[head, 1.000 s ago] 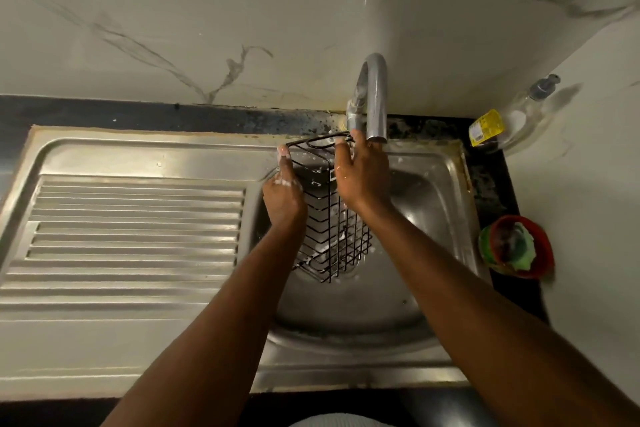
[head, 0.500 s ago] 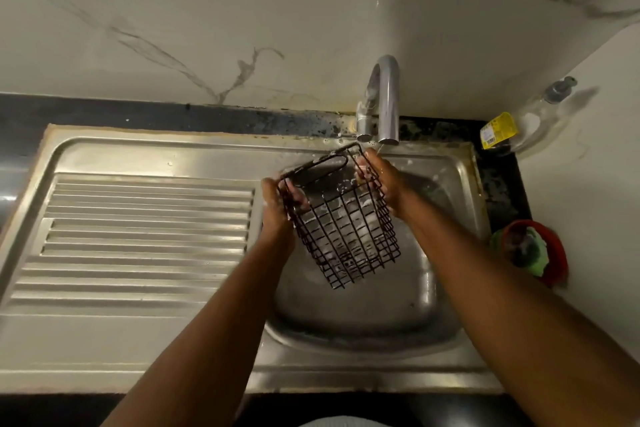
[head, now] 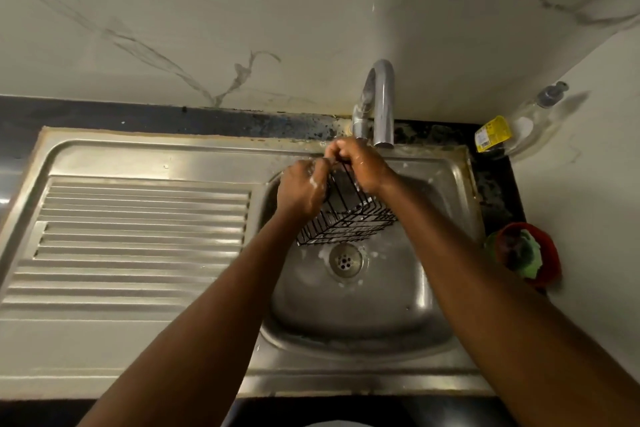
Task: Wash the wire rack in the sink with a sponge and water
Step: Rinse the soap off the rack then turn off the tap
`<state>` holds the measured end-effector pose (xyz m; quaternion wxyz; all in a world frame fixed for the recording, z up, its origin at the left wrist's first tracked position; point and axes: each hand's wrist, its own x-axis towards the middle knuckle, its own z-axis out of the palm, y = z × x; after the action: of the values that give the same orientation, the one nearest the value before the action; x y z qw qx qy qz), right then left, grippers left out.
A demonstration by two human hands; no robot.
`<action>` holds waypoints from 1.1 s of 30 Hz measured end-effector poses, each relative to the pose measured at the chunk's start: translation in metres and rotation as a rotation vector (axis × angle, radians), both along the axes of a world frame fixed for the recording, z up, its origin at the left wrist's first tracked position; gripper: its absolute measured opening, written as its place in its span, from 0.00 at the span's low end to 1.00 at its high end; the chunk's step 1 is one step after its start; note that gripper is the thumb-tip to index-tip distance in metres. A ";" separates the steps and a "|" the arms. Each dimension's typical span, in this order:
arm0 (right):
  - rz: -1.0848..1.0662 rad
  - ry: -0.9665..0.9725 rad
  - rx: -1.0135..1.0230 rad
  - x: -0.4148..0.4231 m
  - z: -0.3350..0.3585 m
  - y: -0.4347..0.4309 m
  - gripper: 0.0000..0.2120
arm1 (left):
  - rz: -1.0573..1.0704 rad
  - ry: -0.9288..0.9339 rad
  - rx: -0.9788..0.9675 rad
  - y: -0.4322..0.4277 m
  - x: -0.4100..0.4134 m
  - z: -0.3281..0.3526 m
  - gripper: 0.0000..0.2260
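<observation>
Together, left hand (head: 301, 189) and right hand (head: 360, 163) grip the tilted wire rack (head: 349, 222), fingers (head: 341, 151) curled, base toward the drain (head: 345, 259).

Black wire rack (head: 349, 222); silver sink (head: 349, 319); white grey-veined wall (head: 311, 10); red bowl (head: 551, 253); yellow bottle label (head: 492, 133).

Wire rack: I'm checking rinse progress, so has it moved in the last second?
Yes. The wire rack has tipped and drawn back toward the faucet; the drain, hidden behind it earlier, now shows.
</observation>
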<state>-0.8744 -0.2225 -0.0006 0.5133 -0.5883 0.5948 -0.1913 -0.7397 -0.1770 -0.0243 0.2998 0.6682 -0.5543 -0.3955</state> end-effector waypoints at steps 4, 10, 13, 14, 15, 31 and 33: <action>0.087 0.156 -0.311 0.014 -0.010 0.037 0.22 | 0.006 -0.190 -0.056 0.020 -0.005 -0.006 0.32; 0.028 0.274 -0.073 -0.060 -0.057 0.031 0.26 | 0.361 0.297 0.079 0.021 0.015 -0.003 0.21; -0.054 0.303 0.090 -0.062 -0.064 0.026 0.29 | 0.316 0.283 0.088 0.026 0.017 -0.005 0.19; -0.045 0.293 0.093 -0.051 -0.058 0.028 0.29 | 0.307 0.257 0.057 0.028 0.014 -0.007 0.18; -0.019 0.286 0.044 -0.035 -0.048 0.034 0.28 | 0.308 0.230 0.029 0.029 0.012 -0.010 0.18; -0.124 0.331 -0.050 -0.072 -0.063 -0.001 0.20 | 0.484 0.473 0.124 0.034 0.025 -0.015 0.18; -0.053 0.376 -0.060 -0.067 -0.056 -0.006 0.18 | 0.521 0.511 0.122 0.036 0.029 -0.018 0.21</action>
<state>-0.9415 -0.2284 -0.0562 0.3702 -0.6126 0.6897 -0.1092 -0.7103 -0.1407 -0.0424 0.4787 0.6834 -0.2482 -0.4921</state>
